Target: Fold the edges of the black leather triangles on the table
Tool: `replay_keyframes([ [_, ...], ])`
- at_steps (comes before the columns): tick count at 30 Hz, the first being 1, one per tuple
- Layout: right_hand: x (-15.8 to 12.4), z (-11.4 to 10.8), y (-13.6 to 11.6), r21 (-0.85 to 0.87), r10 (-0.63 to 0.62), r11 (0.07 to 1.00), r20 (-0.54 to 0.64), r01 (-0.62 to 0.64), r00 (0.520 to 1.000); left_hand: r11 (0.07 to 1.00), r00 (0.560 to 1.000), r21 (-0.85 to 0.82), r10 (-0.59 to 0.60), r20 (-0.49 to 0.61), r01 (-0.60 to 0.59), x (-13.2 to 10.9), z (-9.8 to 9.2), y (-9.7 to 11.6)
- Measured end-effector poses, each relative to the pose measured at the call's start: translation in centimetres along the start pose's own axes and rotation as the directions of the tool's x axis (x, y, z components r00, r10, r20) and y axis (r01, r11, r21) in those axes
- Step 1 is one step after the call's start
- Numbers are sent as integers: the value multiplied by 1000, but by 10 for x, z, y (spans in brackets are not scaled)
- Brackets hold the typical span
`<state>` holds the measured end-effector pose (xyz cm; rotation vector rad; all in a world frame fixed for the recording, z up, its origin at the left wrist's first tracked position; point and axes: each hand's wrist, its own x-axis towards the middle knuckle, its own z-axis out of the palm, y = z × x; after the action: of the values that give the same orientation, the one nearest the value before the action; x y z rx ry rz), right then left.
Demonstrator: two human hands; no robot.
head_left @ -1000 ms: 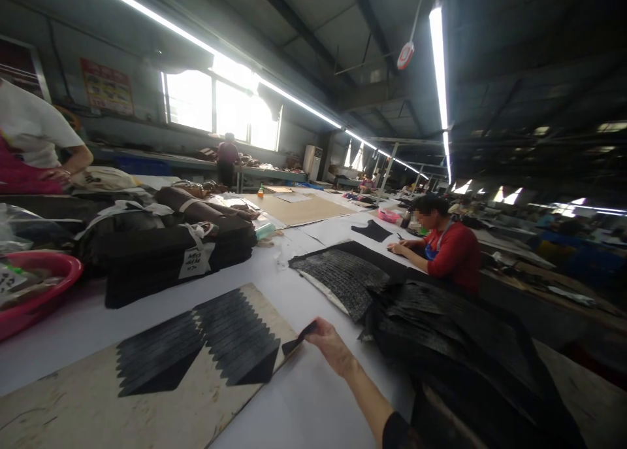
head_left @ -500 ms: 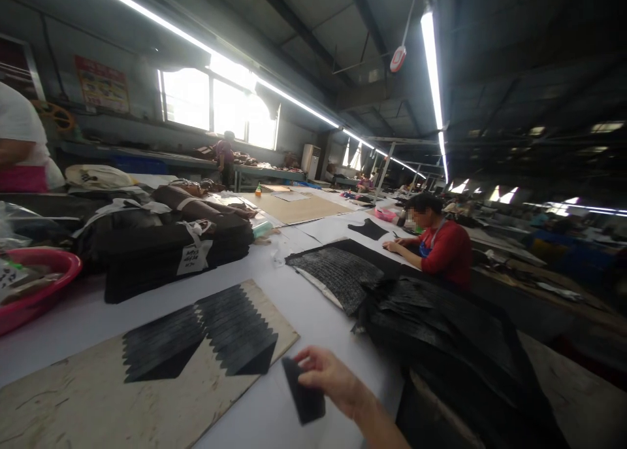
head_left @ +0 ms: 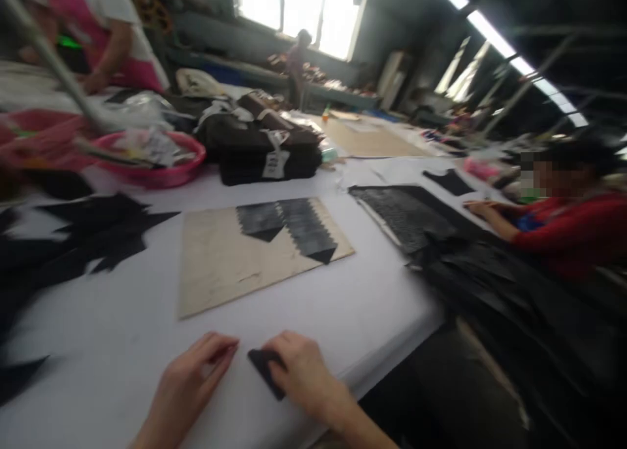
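In the head view, my right hand (head_left: 298, 370) is closed on a small, flat black piece (head_left: 267, 372), thumb on one side and fingers on the other. The piece is tilted above the white tabletop; it looks like leather or fabric. My left hand (head_left: 196, 377) is a short way to its left, thumb and fingertips drawn together in a pinch, with nothing visible in them. Beyond both hands lies a beige board (head_left: 215, 266). Dark strips with zigzag edges (head_left: 306, 227) are laid in two groups at its far right part.
Dark cut pieces (head_left: 98, 233) lie at left. A pink basin (head_left: 169, 168) and a tied stack of dark material (head_left: 269, 155) stand behind the board. Dark sheets (head_left: 470, 259) hang over the right edge, near a person in red (head_left: 578, 220). Another person (head_left: 108, 37) stands far left.
The view has swung left and downward. My left hand has come into view. My right hand still holds the black piece, now nearer the bottom middle, beside my left hand.
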<state>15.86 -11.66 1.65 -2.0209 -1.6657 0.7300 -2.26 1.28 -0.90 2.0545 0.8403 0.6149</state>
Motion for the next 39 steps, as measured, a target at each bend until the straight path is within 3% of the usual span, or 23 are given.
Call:
replay_keyframes([
  [3, 4, 13, 3, 0, -29, 1000, -44, 29, 999, 990, 997, 129, 54, 61, -61, -27, 3, 3],
  [8, 3, 28, 10, -31, -149, 989, -186, 146, 971, 949, 994, 293, 106, 40, -113, -29, 14, 9],
  [18, 1, 36, 8, -138, -141, 984, -246, 109, 959, 909, 983, 380, 185, -2, -170, -24, 22, 4],
  [24, 4, 37, 5, -149, -128, 985, -273, 89, 954, 943, 987, 307, 153, -46, -131, -25, 22, 1],
  [32, 5, 38, 8, -74, -135, 990, -264, 119, 955, 874, 977, 439, 204, 61, -210, -32, 20, -3],
  [39, 5, 36, 13, 8, -150, 988, -259, 157, 954, 874, 975, 440, 222, 22, -209, -31, 20, -1],
])
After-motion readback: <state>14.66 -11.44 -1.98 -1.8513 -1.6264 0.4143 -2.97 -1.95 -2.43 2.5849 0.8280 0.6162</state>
